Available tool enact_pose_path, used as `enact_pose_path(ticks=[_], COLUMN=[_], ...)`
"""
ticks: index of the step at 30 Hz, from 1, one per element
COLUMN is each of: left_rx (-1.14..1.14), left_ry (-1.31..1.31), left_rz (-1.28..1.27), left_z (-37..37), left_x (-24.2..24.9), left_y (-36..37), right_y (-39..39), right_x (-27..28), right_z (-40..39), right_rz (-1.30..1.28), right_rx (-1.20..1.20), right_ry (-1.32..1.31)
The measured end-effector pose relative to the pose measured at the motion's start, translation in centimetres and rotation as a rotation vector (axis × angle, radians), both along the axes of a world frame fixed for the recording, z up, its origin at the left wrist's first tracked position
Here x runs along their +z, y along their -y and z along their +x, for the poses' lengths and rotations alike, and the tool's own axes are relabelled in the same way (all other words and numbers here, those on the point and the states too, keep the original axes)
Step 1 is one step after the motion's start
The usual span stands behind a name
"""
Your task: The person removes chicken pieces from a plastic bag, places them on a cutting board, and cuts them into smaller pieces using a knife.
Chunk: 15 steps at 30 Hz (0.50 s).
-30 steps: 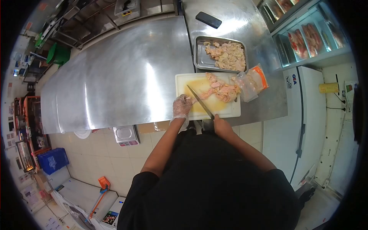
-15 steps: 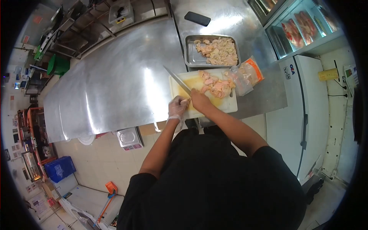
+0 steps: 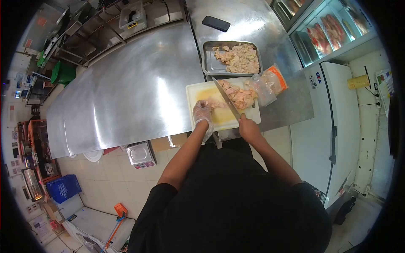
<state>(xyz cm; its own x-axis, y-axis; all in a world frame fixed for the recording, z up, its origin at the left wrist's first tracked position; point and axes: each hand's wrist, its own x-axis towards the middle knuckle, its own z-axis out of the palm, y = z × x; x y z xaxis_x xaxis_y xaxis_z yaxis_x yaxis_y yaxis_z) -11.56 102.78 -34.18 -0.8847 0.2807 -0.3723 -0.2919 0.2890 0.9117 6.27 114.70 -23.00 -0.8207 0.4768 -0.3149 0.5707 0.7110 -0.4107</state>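
My left hand, in a clear plastic glove, is closed on one end of a piece of raw chicken on the white cutting board. My right hand is bare and wrapped round the handle of a large knife. Its blade slants up and left over the board, between that piece and a pile of raw chicken. Behind the board stands a metal tray with many cut chicken pieces in it. The fingertips of my left hand are partly hidden.
A clear plastic bag with an orange end lies against the board's right side. Farther back on the steel table is a black phone. A white freezer and a lit display fridge stand to the right.
My right hand has moved right and toward me, carrying the knife from the board's left edge to its middle. My left hand has shifted slightly right, and a chicken piece now shows beside it.
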Motion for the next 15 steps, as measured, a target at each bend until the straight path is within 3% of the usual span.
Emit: enact_pose_path(ticks=[1,7,15], left_rx=[0.026,-0.066,-0.034], left_ry=[-0.132,-0.221,-0.266], left_rz=[-0.205,-0.488,-0.5], left_z=[0.0,0.2,0.2], left_x=[0.0,4.2,3.1], left_y=[-0.1,2.4,3.1], right_y=[0.4,2.3,0.4], right_x=[0.1,-1.9,-2.4], right_z=[-0.2,-0.5,-0.2], right_rz=[-0.042,-0.138,-0.054], right_rx=[-0.019,0.069,-0.011], right_ry=[-0.044,0.001,-0.012])
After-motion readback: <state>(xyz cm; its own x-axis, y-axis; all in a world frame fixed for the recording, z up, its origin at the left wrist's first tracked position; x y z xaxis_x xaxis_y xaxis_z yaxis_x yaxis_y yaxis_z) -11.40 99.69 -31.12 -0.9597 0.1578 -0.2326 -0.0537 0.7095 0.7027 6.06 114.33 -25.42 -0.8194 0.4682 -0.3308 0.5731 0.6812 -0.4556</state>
